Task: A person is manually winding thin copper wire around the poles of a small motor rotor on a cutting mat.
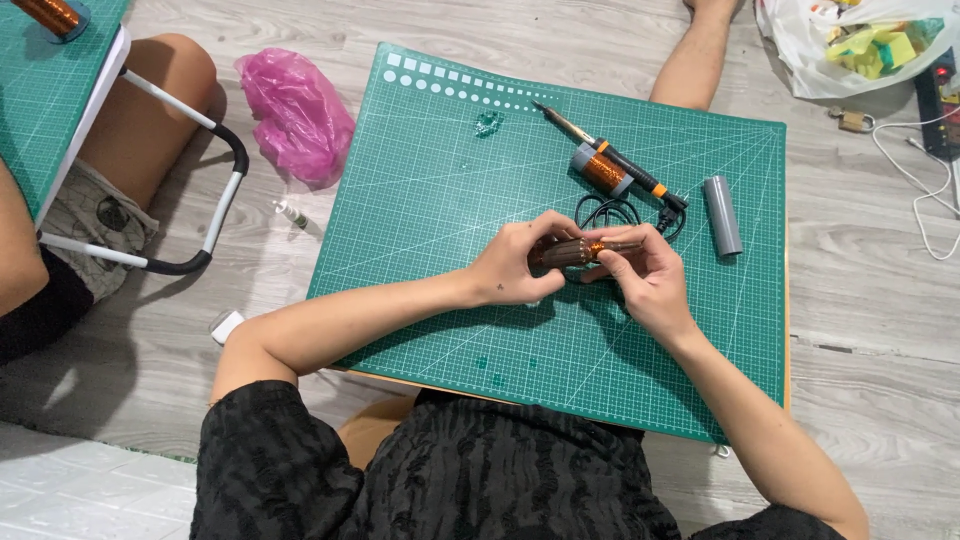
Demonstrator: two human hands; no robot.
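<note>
Over the middle of a green cutting mat, both hands hold one small dark rod wound with copper wire. My left hand grips its left end. My right hand pinches the right end, where the copper winding shows. Just beyond the hands lie a spool of copper wire, a soldering iron with its black cord, and a grey tube.
A crumpled pink plastic bag lies on the wooden floor left of the mat. Another person's leg and a white-framed stool are at far left. A clear bag of coloured items and white cables sit at upper right.
</note>
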